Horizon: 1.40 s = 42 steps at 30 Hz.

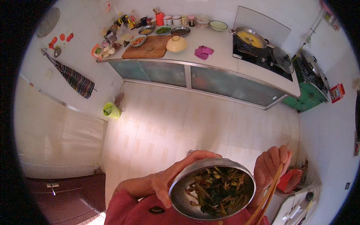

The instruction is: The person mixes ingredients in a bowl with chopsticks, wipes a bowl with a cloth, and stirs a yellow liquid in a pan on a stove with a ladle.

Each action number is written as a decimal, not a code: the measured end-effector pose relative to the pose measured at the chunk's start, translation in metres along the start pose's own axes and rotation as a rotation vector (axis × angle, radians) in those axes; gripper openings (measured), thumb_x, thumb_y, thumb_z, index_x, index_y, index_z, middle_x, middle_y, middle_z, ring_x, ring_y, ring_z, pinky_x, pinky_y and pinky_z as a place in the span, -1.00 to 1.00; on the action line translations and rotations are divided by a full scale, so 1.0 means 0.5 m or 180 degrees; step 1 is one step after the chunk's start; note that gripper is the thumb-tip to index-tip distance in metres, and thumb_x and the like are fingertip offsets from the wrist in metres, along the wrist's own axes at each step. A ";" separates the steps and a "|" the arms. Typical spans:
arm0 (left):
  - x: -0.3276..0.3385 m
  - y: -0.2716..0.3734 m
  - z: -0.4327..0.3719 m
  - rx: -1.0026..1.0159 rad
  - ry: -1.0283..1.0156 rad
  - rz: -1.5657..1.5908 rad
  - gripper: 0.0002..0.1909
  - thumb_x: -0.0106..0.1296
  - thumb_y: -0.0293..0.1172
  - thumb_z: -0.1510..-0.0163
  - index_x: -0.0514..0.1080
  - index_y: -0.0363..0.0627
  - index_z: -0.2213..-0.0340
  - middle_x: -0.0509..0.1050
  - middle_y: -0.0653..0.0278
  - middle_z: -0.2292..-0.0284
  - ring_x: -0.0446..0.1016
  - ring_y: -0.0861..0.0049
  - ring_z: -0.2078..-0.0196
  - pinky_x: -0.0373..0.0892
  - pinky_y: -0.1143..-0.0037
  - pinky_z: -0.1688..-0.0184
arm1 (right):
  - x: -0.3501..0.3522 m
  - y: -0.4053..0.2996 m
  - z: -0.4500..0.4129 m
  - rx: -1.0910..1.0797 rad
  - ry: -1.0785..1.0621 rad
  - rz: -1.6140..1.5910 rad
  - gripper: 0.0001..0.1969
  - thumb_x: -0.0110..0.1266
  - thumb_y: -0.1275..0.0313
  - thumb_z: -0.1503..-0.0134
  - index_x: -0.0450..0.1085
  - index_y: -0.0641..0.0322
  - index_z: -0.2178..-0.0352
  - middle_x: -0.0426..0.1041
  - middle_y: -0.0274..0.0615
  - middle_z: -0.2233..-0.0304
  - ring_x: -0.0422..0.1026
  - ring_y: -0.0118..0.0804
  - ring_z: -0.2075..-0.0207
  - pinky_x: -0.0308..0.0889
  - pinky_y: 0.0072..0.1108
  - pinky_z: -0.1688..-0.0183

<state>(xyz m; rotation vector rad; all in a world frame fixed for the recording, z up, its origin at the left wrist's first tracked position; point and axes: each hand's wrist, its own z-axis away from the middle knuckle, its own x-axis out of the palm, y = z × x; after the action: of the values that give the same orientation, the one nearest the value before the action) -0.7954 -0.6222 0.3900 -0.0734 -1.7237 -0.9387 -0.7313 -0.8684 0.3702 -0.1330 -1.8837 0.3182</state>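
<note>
A metal bowl is tilted towards me in front of my chest. My left hand grips it by its left side, thumb near the rim. Inside lie dark greens and brownish strips of cooked-looking food, heaped towards the right; bare metal shows at the left. Just right of the bowl, my right hand is closed around a pair of long wooden chopsticks. Their lower ends point down past the picture's edge, away from the food.
Across the floor, a counter bears a wooden chopping board, a yellow bowl, a purple cloth and several dishes. A pan of yellow food stands on the gas hob. A green bin stands by the left wall.
</note>
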 end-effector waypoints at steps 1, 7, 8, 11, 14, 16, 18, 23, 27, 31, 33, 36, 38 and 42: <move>-0.018 0.026 -0.001 -0.0045 0.0034 0.0057 0.33 0.40 -0.10 0.51 -0.26 -0.24 -0.14 0.01 0.01 -0.10 0.09 0.23 -0.16 0.10 0.29 -0.17 | -0.019 0.014 -0.026 0.0028 0.0012 0.0004 -0.61 -0.45 0.24 -0.27 0.23 0.26 0.47 0.25 -0.24 0.65 0.21 -0.57 0.81 0.21 -0.71 0.81; -0.142 0.152 -0.033 0.0209 0.0186 0.0224 0.32 0.40 -0.13 0.51 -0.25 -0.23 -0.14 -0.02 0.03 -0.11 0.05 0.25 -0.18 0.08 0.32 -0.17 | -0.085 0.107 -0.191 0.0336 0.0069 0.0109 -0.64 -0.47 0.29 -0.29 0.19 0.31 0.44 0.16 -0.29 0.63 0.11 -0.61 0.76 0.14 -0.80 0.77; -0.170 0.169 -0.041 0.0233 0.0206 0.0250 0.32 0.40 -0.13 0.51 -0.25 -0.23 -0.14 -0.02 0.03 -0.11 0.05 0.25 -0.18 0.08 0.32 -0.17 | -0.095 0.121 -0.220 0.0374 0.0080 0.0116 -0.64 -0.47 0.29 -0.29 0.19 0.31 0.44 0.16 -0.29 0.63 0.11 -0.61 0.76 0.14 -0.80 0.77; -0.264 0.229 -0.069 0.0421 0.0291 -0.0198 0.34 0.41 -0.11 0.55 -0.26 -0.23 -0.14 -0.04 0.03 -0.11 0.05 0.26 -0.18 0.10 0.33 -0.16 | -0.130 0.176 -0.318 0.0404 0.0159 0.0104 -0.63 -0.48 0.29 -0.29 0.19 0.34 0.43 0.17 -0.28 0.63 0.13 -0.63 0.77 0.15 -0.80 0.78; -0.353 0.265 -0.105 0.1267 0.0669 0.0161 0.12 0.32 -0.11 0.38 -0.08 -0.24 -0.12 0.06 0.04 -0.09 0.11 0.26 -0.14 0.15 0.33 -0.12 | -0.174 0.232 -0.432 0.0430 0.0413 0.0140 -0.65 -0.44 0.32 -0.27 0.18 0.38 0.46 0.23 -0.23 0.62 0.17 -0.65 0.87 0.17 -0.81 0.86; -0.422 0.318 -0.125 0.1350 0.0833 0.0183 0.07 0.30 -0.07 0.36 -0.04 -0.21 -0.11 0.08 0.06 -0.09 0.12 0.25 -0.14 0.15 0.30 -0.12 | -0.204 0.270 -0.520 0.0430 0.0399 0.0212 -0.66 -0.43 0.33 -0.27 0.18 0.38 0.46 0.23 -0.23 0.62 0.14 -0.66 0.87 0.15 -0.81 0.86; -0.500 0.372 -0.142 0.1339 0.1004 0.0164 0.03 0.27 -0.03 0.34 0.00 -0.17 -0.10 0.10 0.08 -0.09 0.13 0.24 -0.13 0.15 0.27 -0.12 | -0.245 0.303 -0.608 0.0484 0.0442 0.0293 -0.69 -0.40 0.33 -0.26 0.21 0.34 0.45 0.24 -0.23 0.61 0.08 -0.66 0.87 0.12 -0.81 0.85; -0.670 0.527 -0.187 0.1413 0.1531 0.0186 -0.07 0.20 0.08 0.28 0.11 -0.08 -0.08 0.15 0.14 -0.08 0.16 0.21 -0.11 0.16 0.21 -0.12 | -0.319 0.381 -0.828 0.0542 0.1042 0.0313 -0.75 -0.30 0.33 -0.24 0.25 0.26 0.42 0.28 -0.26 0.58 0.15 -0.60 0.81 0.16 -0.80 0.80; -0.763 0.657 -0.244 0.1606 0.1851 0.0336 -0.11 0.20 0.03 0.27 0.15 -0.11 -0.06 0.20 0.11 -0.05 0.21 0.17 -0.07 0.21 0.16 -0.08 | -0.355 0.458 -0.999 0.0889 0.0982 0.0632 -0.75 -0.26 0.30 -0.23 0.26 0.23 0.43 0.29 -0.31 0.59 0.18 -0.60 0.77 0.21 -0.79 0.74; -0.838 0.783 -0.292 0.1988 0.1809 0.0586 -0.23 0.19 -0.15 0.18 0.17 -0.26 -0.03 0.28 0.06 0.00 0.29 0.23 -0.02 0.24 0.22 -0.05 | -0.397 0.524 -1.113 0.1000 0.1260 0.0741 -0.75 -0.25 0.31 -0.23 0.28 0.25 0.42 0.29 -0.31 0.60 0.18 -0.60 0.75 0.20 -0.79 0.73; -0.906 0.847 -0.297 0.1942 0.1847 0.0592 -0.21 0.20 -0.20 0.24 0.17 -0.24 -0.03 0.28 0.10 0.00 0.26 0.25 -0.04 0.19 0.24 -0.09 | -0.420 0.551 -1.158 0.0748 0.1572 0.0800 -0.75 -0.25 0.31 -0.23 0.28 0.26 0.41 0.29 -0.30 0.59 0.18 -0.59 0.73 0.19 -0.79 0.72; -1.037 0.933 -0.294 0.1776 0.2454 0.0304 -0.17 0.20 -0.18 0.31 0.16 -0.08 -0.05 0.22 0.14 -0.03 0.22 0.20 -0.06 0.20 0.19 -0.10 | -0.438 0.580 -1.207 0.0506 0.1788 0.0821 -0.74 -0.21 0.27 -0.22 0.29 0.25 0.40 0.29 -0.31 0.59 0.20 -0.57 0.71 0.19 -0.76 0.68; -1.124 0.990 -0.298 0.1805 0.2405 0.0516 -0.25 0.13 -0.32 0.24 0.15 -0.07 -0.05 0.22 0.11 -0.03 0.21 0.17 -0.08 0.19 0.16 -0.11 | -0.482 0.584 -1.214 0.0463 0.1383 0.1273 -0.76 -0.18 0.27 -0.22 0.30 0.22 0.37 0.31 -0.32 0.51 0.26 -0.61 0.62 0.27 -0.77 0.60; -1.323 1.092 -0.310 0.1381 0.2183 0.0779 -0.32 0.01 -0.50 0.17 0.09 -0.19 -0.05 0.20 0.02 -0.04 0.16 0.12 -0.12 0.15 0.15 -0.15 | -0.516 0.642 -1.248 0.0059 0.2182 0.1676 -0.77 -0.14 0.29 -0.20 0.32 0.24 0.37 0.33 -0.34 0.55 0.28 -0.57 0.60 0.28 -0.74 0.59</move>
<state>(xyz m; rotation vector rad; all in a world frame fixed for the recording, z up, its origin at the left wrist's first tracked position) -0.1557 -0.0833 0.1459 0.2876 -1.2010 -0.3279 -0.0795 -0.5295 0.2314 -0.6472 -1.1415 0.5637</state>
